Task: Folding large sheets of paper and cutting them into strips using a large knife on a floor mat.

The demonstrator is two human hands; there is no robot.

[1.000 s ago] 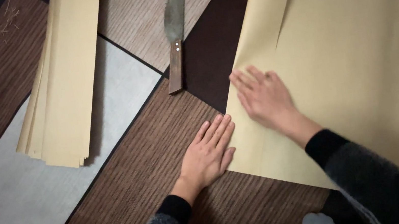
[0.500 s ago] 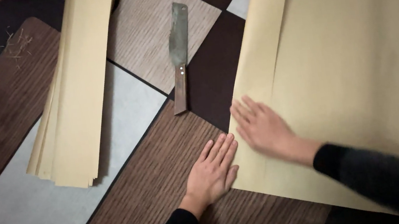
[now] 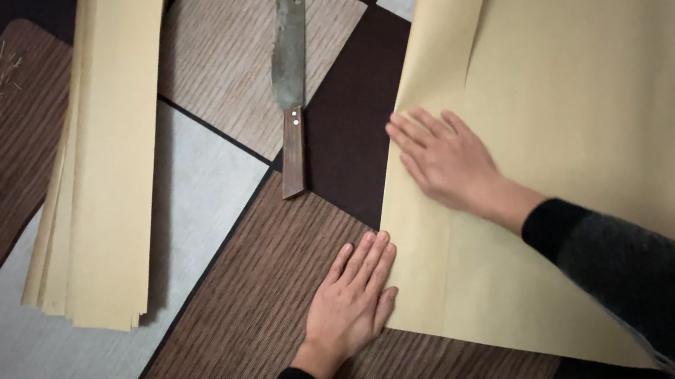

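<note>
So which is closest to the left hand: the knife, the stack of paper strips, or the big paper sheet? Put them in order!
From the left hand, in the head view:
1. Big paper sheet, touching its fingertips, on the right.
2. Knife, just above.
3. Stack of paper strips, far left.

I am kneeling over a floor point(image 3: 207, 189) patterned in wood-grain, dark brown and pale grey patches. A big tan paper sheet point(image 3: 603, 94) is lying on it, and my right hand point(image 3: 446, 158) is pressing flat on its folded edge. My left hand point(image 3: 352, 300) is resting flat just beside that edge. A stack of tan strips point(image 3: 108, 159) and a wooden-handled knife point(image 3: 290, 91) are lying nearby.
</note>
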